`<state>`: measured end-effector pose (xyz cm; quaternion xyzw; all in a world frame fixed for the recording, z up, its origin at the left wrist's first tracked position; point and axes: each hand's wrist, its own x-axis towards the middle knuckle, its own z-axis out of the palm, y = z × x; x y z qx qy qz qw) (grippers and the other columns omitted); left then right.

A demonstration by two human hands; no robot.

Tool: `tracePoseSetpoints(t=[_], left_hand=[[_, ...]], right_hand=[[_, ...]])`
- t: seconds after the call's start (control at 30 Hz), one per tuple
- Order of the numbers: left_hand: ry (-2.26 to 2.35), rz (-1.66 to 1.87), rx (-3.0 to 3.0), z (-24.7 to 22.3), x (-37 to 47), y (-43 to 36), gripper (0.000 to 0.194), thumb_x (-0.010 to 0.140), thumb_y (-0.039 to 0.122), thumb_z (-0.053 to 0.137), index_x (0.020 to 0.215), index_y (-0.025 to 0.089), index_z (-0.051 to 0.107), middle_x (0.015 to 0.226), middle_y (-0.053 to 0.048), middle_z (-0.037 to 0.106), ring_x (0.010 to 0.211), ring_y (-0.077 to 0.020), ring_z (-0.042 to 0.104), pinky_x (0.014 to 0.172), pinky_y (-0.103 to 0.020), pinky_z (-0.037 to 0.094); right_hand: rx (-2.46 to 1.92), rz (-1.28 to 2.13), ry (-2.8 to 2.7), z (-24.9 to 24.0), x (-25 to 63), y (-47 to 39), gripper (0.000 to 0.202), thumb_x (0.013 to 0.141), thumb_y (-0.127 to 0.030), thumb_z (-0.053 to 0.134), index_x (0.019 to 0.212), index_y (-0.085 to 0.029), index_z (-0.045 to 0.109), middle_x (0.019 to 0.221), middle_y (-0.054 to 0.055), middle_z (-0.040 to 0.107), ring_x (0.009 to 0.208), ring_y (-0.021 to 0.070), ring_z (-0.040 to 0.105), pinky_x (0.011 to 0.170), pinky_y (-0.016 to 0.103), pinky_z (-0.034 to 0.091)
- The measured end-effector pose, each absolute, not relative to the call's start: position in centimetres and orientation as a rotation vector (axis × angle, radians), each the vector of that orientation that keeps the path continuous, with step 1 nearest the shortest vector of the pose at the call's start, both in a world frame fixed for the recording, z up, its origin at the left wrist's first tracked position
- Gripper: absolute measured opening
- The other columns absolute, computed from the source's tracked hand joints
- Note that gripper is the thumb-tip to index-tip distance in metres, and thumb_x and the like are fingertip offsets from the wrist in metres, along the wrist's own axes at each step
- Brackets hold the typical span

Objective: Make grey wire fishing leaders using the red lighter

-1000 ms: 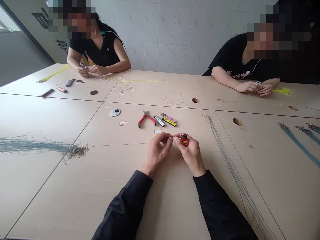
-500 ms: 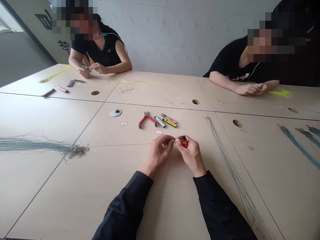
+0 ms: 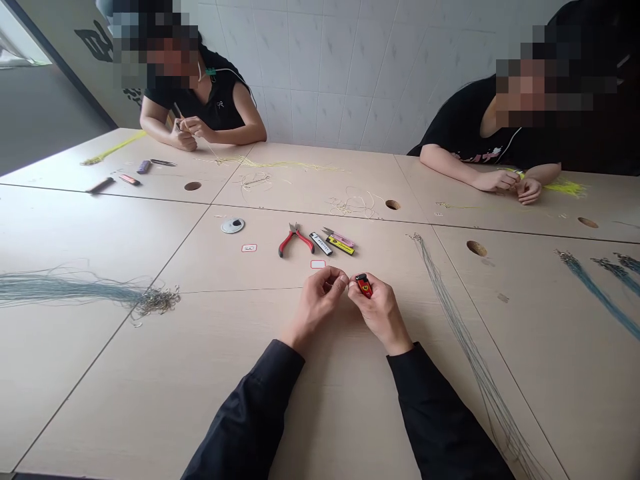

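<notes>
Pale tiles cover the wall (image 3: 330, 73) behind our tabletop (image 3: 240, 413), which is pierced by round holes (image 3: 477, 248); two people (image 3: 227, 110) in black tops lean on its far side, near yellow strands (image 3: 565, 187). Closer to us, our left hand (image 3: 319, 299) has thumb and forefinger pinched together on a thin cord (image 3: 240, 291), which runs in from a bundle of blue-grey cords (image 3: 75, 291) lying at our left; our right hand (image 3: 380, 308) is clamped on a red and black lighter (image 3: 365, 286), its fingertips just beside those of the left; anything between them is too small for us to make out. Beyond our hands lie red-handled pliers (image 3: 296, 241), pink snips (image 3: 341, 237) and a red-edged label (image 3: 318, 264); farther left sits a round disc (image 3: 233, 225); a looser bundle of grey cords (image 3: 456, 320) stretches along our right, with dark-ended blue bundles (image 3: 603, 293) well beyond it.
</notes>
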<state>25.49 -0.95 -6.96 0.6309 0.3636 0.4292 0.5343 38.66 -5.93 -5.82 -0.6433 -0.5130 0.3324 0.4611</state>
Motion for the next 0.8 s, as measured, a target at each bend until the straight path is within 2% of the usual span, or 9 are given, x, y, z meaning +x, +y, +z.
tracePoseSetpoints(t=[0.17,0.33,0.8], left_hand=[[0.866,0.989,1.395,-7.16,25.45,-0.54,0.022,0.085,0.035,0.058,0.075,0.015,0.058,0.067,0.001,0.052,0.061,-0.0097,0.045,0.057,-0.023,0.036],[0.906,0.996,1.356,-7.14,25.47,-0.46,0.022,0.085,0.034,0.058,0.074,0.015,0.059,0.065,0.002,0.050,0.059,-0.0092,0.042,0.054,-0.022,0.033],[0.874,0.999,1.376,-7.48,25.66,-0.49,0.023,0.083,0.036,0.061,0.076,0.014,0.064,0.065,0.001,0.055,0.058,-0.0094,0.045,0.054,-0.022,0.035]], right_hand=[[-1.571,0.830,-1.215,-5.75,38.56,-5.77,0.024,0.082,-0.041,0.057,0.079,-0.017,0.059,0.063,-0.003,0.045,0.058,0.0115,0.037,0.054,0.023,0.035],[-1.567,0.832,-1.196,-5.61,38.64,-5.80,0.027,0.083,-0.041,0.058,0.087,-0.015,0.066,0.070,0.000,0.057,0.061,0.0123,0.045,0.058,0.023,0.039],[-1.639,0.745,-1.288,-5.94,38.82,-5.80,0.024,0.082,-0.040,0.058,0.078,-0.017,0.060,0.063,-0.003,0.048,0.056,0.0106,0.038,0.052,0.023,0.034]])
